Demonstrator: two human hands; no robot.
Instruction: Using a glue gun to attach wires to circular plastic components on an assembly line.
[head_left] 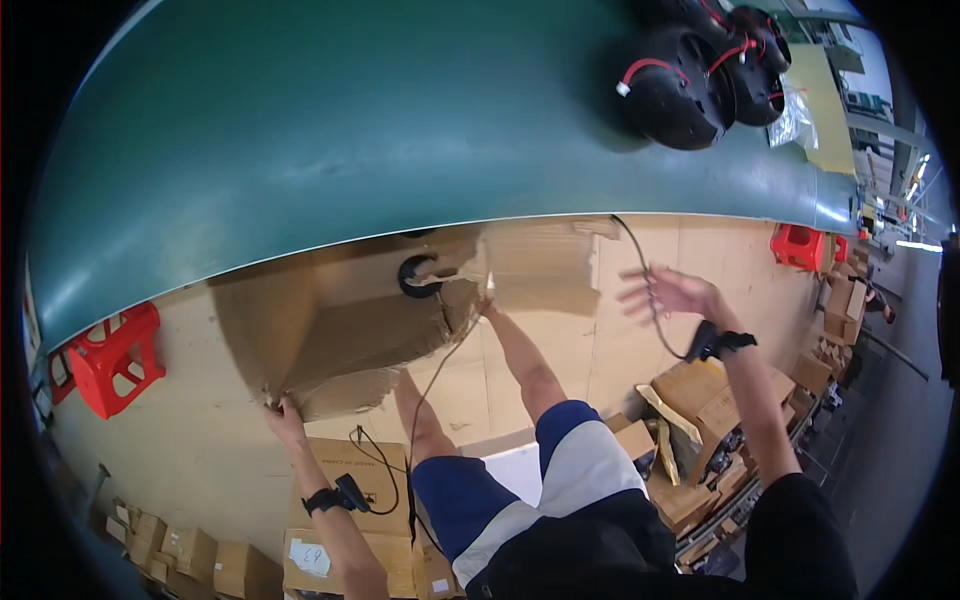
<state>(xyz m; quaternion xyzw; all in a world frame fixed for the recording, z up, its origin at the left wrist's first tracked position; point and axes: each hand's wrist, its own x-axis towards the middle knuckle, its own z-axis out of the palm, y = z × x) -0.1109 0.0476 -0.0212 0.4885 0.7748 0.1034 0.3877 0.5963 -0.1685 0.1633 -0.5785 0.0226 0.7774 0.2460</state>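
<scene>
A large open cardboard box (350,355) with ragged, torn edges sits low in front of me, partly hidden under the green work surface (330,130). My left hand (287,417) is closed on the box's near left corner. Inside the box lies a black round part (420,276), with a torn strip of cardboard beside it. My right hand (678,293) is off to the right of the box, fingers spread and a little blurred, with nothing in it. A thin black cable runs across it from the black device (705,343) strapped to that wrist.
Black round housings (675,90) with red wires stand at the far right of the work surface, near a clear plastic bag (793,120). Red stools (118,360) are at both sides. Closed cartons (345,470) and more boxes (710,410) surround my legs.
</scene>
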